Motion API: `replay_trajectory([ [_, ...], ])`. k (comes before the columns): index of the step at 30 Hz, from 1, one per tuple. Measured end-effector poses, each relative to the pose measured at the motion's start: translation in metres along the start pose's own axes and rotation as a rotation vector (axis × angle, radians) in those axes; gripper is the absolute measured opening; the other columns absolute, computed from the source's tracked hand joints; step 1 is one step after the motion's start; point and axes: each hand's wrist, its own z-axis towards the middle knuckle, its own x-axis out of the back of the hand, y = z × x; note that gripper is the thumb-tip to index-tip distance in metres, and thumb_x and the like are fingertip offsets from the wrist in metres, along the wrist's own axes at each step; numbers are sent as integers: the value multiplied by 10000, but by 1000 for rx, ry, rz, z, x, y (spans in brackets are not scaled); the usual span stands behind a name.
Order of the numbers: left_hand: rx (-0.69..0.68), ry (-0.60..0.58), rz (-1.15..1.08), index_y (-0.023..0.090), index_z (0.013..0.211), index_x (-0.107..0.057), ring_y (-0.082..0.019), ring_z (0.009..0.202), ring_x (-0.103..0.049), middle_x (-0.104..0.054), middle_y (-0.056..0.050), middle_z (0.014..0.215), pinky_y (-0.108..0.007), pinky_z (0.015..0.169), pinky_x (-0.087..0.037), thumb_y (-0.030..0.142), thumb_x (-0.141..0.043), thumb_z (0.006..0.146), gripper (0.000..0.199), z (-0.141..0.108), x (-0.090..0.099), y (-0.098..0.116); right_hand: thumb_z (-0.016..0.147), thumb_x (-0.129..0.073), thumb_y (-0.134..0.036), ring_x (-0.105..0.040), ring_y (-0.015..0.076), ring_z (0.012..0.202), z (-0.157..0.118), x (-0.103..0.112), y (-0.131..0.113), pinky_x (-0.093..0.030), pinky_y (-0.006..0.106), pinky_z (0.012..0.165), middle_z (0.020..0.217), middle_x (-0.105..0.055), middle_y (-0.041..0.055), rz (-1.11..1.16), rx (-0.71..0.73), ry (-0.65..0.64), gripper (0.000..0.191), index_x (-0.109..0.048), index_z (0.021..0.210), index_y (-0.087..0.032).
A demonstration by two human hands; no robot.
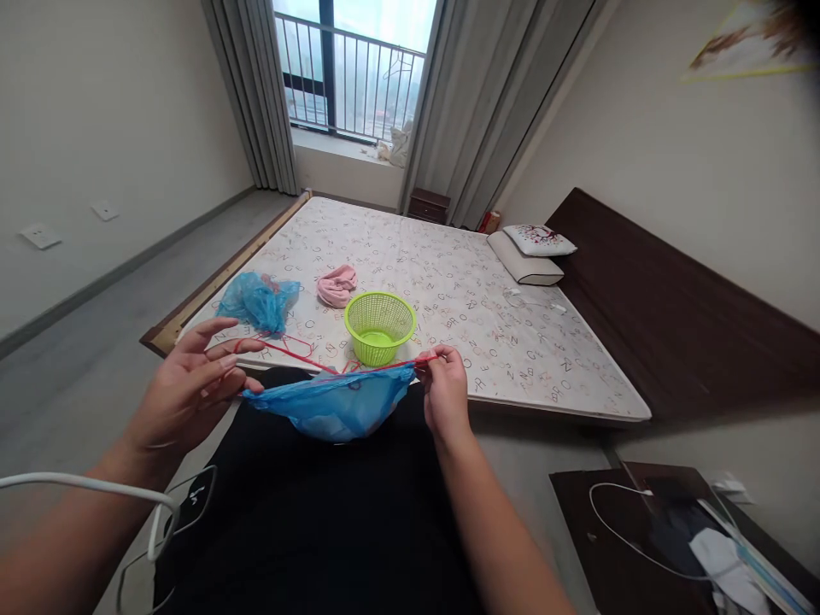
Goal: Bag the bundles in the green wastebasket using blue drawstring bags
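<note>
A blue plastic bag (346,408) with red drawstrings is stretched between my two hands above my lap, something pale showing inside it. My left hand (192,384) has a red string looped over a finger and pinches the bag's left corner with its lower fingers. On the other side, my right hand (445,384) pinches the red string at the bag's right corner. Just beyond the bag, a green plastic basket (380,329) stands upright on the mattress. A second blue bag (260,301) lies crumpled to its left, and a pink cloth (336,285) lies between them.
The mattress (448,299) has a wooden frame and a dark headboard (647,307) at right. Two pillows (531,252) lie near it. A dark nightstand (615,530) with a cable stands at lower right. A white cable (96,484) crosses my left forearm.
</note>
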Motion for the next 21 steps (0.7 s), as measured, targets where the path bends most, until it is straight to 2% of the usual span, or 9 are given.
replay_trajectory([
  [2, -42, -14, 151, 286, 1337, -644, -87, 515, -625, -702, -133, 1376, -342, 544, -673, 223, -900, 732, 659, 1, 4, -4, 731, -679, -237, -599, 104, 605, -1, -3, -1, -476, 206, 621, 647, -607, -87, 127, -23, 34, 311, -525, 1000, -230],
  [4, -44, -4, 235, 309, 1358, -656, -159, 658, -723, -626, -144, 1491, -347, 562, -682, 248, -902, 744, 664, 2, 3, -7, 744, -673, -239, -581, 109, 556, -3, -4, -4, -499, 220, 612, 572, -550, -107, 224, -65, 16, 329, -547, 1047, -228],
  [7, -94, 54, 167, 301, 1343, -678, -93, 586, -674, -649, -143, 1464, -325, 607, -691, 175, -879, 735, 653, 4, -1, -6, 770, -682, -230, -614, 110, 582, -3, -3, -10, -567, 251, 681, 578, -551, -102, 359, -123, -7, 308, -581, 1061, -225],
  [10, -229, 200, -5, 355, 1402, -608, 16, 419, -488, -715, -81, 1370, -323, 651, -699, -23, -783, 658, 852, 10, -3, -4, 751, -701, -135, -673, 87, 695, 0, 2, -18, -590, 220, 766, 676, -631, -85, 456, -191, -58, 318, -591, 1033, -233],
  [13, -248, 389, -179, 385, 1489, -463, -40, 586, -657, -736, -18, 1317, -342, 747, -698, -132, -662, 609, 1040, 17, 3, -2, 778, -719, -118, -632, 51, 626, 0, 8, -27, -617, 233, 814, 746, -670, -94, 480, -271, -221, 288, -582, 998, -242],
  [15, -235, 452, -224, 356, 1512, -416, -76, 712, -717, -741, -14, 1292, -356, 787, -692, -148, -631, 601, 1063, 21, 10, -3, 794, -727, -131, -548, 26, 510, -2, 11, -33, -625, 231, 744, 833, -718, -93, 434, -243, -318, 294, -581, 1018, -254],
  [17, -266, 439, -167, 340, 1541, -383, -73, 660, -691, -754, -23, 1245, -321, 718, -680, -133, -633, 596, 1085, 22, 18, -3, 791, -733, -136, -490, 9, 447, -5, 13, -38, -597, 212, 623, 1030, -769, -57, 352, -156, -382, 352, -584, 1078, -272],
  [19, -308, 386, -28, 329, 1561, -380, -61, 523, -610, -770, -31, 1173, -246, 558, -616, -75, -660, 595, 1084, 22, 24, -2, 798, -737, -146, -476, 2, 428, -7, 15, -42, -543, 197, 520, 1226, -753, -11, 253, -47, -432, 407, -583, 1146, -290],
  [21, -272, 332, 229, 312, 1536, -458, -82, 481, -588, -776, -36, 1108, -225, 472, -537, 34, -719, 645, 968, 20, 25, 0, 836, -731, -164, -471, 3, 423, -10, 15, -44, -469, 182, 443, 1313, -722, 15, 148, 49, -475, 410, -587, 1191, -307],
])
